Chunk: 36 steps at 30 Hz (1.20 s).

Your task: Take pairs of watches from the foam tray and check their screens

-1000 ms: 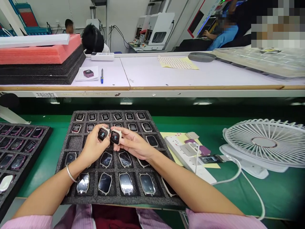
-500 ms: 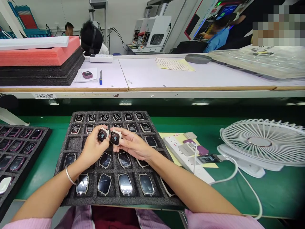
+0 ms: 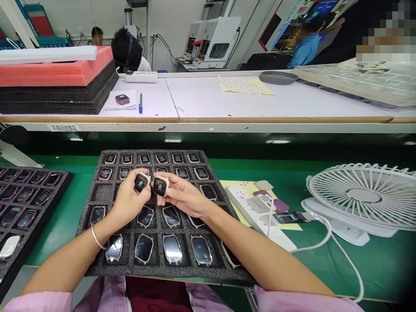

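Note:
Side by side above a dark foam tray [image 3: 101, 193], each of my hands holds a smartwatch body without a strap. My left hand [image 3: 128, 197] is closed around one smartwatch [image 3: 141, 182], its screen lit with a small graphic. Between the fingers and thumb of my right hand [image 3: 186, 197] is a second smartwatch [image 3: 160, 186], pale-cased, also lit. Several more watch bodies lie face up in the tray's compartments, such as a dark-screened watch [image 3: 144, 249] in the nearest row. My hands and forearms hide part of the middle rows.
Another foam tray [image 3: 61, 177] of purple-rimmed watches lies at left. To the right are a white power strip [image 3: 242, 203], a charger with cables and a white fan [image 3: 364, 195]. A shelf [image 3: 195, 97] runs across the back, with stacked foam [image 3: 58, 78] and a pen [image 3: 141, 104].
The whole view has shifted slightly, so the scene sits a little further right. Both hands keep hold of the same two watches, in nearly the same pose.

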Motion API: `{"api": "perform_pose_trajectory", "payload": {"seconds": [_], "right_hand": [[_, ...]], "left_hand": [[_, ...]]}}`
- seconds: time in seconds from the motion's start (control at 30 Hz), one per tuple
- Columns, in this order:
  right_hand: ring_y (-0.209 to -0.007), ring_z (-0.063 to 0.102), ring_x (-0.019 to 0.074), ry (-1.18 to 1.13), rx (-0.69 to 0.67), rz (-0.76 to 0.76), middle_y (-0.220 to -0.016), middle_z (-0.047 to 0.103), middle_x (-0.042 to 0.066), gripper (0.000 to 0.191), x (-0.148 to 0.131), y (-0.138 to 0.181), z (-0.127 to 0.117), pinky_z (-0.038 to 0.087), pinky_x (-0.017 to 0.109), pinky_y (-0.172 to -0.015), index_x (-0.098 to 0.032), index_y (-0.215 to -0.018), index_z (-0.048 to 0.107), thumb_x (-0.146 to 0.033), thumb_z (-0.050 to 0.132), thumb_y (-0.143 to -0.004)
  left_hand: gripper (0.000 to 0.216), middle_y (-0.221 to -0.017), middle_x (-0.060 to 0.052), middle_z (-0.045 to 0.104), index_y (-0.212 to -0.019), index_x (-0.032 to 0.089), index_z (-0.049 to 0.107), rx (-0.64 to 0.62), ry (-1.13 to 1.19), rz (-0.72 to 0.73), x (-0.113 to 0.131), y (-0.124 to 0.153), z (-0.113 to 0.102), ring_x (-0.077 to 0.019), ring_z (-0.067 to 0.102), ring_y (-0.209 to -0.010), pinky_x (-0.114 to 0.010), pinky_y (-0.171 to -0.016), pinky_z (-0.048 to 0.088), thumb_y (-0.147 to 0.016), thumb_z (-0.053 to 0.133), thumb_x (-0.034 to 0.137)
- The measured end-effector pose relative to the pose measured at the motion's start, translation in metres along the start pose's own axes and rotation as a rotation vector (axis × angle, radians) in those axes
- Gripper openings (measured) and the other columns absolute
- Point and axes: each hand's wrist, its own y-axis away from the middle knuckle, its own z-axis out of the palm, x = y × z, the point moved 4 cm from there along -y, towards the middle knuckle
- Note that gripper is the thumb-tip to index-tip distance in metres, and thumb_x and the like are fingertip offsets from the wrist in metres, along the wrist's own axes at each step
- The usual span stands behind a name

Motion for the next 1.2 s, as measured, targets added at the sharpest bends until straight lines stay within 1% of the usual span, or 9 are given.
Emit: {"api": "perform_pose_trajectory", "payload": {"seconds": [0.1,0.23,0.43,0.67,0.9,1.0,1.2], "right_hand": [[-0.076,0.071,0.0145,-0.006,0.006,0.003,-0.091,0.069,0.000,0.053,0.0001,0.0000,0.0001,0.055,0.028,-0.072,-0.023,-0.125,0.060,-0.035,0.083,-0.079],[-0.077,0.072,0.0148,-0.032,-0.014,-0.009,-0.093,0.070,0.001,0.051,-0.0005,0.0002,0.0000,0.055,0.027,-0.072,-0.023,-0.125,0.061,-0.032,0.083,-0.080],[-0.077,0.072,0.0131,-0.043,-0.039,-0.012,-0.101,0.070,0.001,0.046,-0.0006,0.0000,0.0006,0.055,0.026,-0.073,-0.025,-0.123,0.063,-0.030,0.082,-0.082],[-0.077,0.071,0.0142,-0.035,-0.015,-0.009,-0.097,0.070,0.002,0.048,-0.0011,0.0003,0.0008,0.055,0.027,-0.072,-0.024,-0.125,0.061,-0.031,0.081,-0.082],[-0.077,0.071,0.0141,-0.023,-0.018,-0.010,-0.099,0.069,0.002,0.048,-0.0006,0.0008,0.0009,0.055,0.027,-0.073,-0.025,-0.124,0.062,-0.032,0.082,-0.081],[-0.078,0.071,0.0142,-0.019,-0.013,-0.018,-0.102,0.069,0.002,0.048,-0.0016,0.0013,0.0010,0.055,0.028,-0.073,-0.025,-0.125,0.061,-0.032,0.081,-0.082],[-0.077,0.071,0.0148,-0.030,-0.009,-0.005,-0.099,0.070,0.002,0.050,-0.0014,0.0016,0.0005,0.054,0.028,-0.072,-0.023,-0.124,0.061,-0.032,0.083,-0.080]], "left_hand": [[0.040,-0.098,-0.004,0.066,-0.115,0.019,0.058,-0.010,0.022,-0.004,-0.0014,0.0004,0.0008,-0.0169,0.062,-0.085,-0.028,-0.074,0.049,-0.076,0.059,0.022],[0.041,-0.097,-0.004,0.066,-0.117,0.019,0.057,-0.007,0.071,-0.029,-0.0042,0.0006,0.0019,-0.0173,0.062,-0.086,-0.029,-0.075,0.049,-0.076,0.060,0.022],[0.040,-0.096,-0.003,0.065,-0.113,0.018,0.059,0.018,0.030,-0.028,-0.0010,0.0003,0.0005,-0.0156,0.060,-0.081,-0.027,-0.071,0.047,-0.073,0.060,0.022],[0.039,-0.093,-0.001,0.063,-0.112,0.019,0.058,0.018,0.050,-0.026,-0.0008,0.0000,0.0009,-0.0129,0.055,-0.074,-0.024,-0.066,0.044,-0.073,0.059,0.022],[0.039,-0.093,-0.002,0.063,-0.113,0.018,0.058,0.003,0.033,-0.006,-0.0015,-0.0003,0.0007,-0.0157,0.057,-0.082,-0.025,-0.069,0.045,-0.073,0.060,0.021],[0.040,-0.091,-0.001,0.062,-0.113,0.018,0.058,0.008,0.034,-0.012,-0.0014,-0.0004,0.0004,-0.0145,0.056,-0.078,-0.024,-0.066,0.044,-0.073,0.060,0.021],[0.042,-0.090,-0.001,0.062,-0.113,0.018,0.059,0.015,0.001,-0.031,0.0004,0.0007,-0.0001,-0.0116,0.051,-0.067,-0.023,-0.059,0.041,-0.072,0.060,0.021]]}}
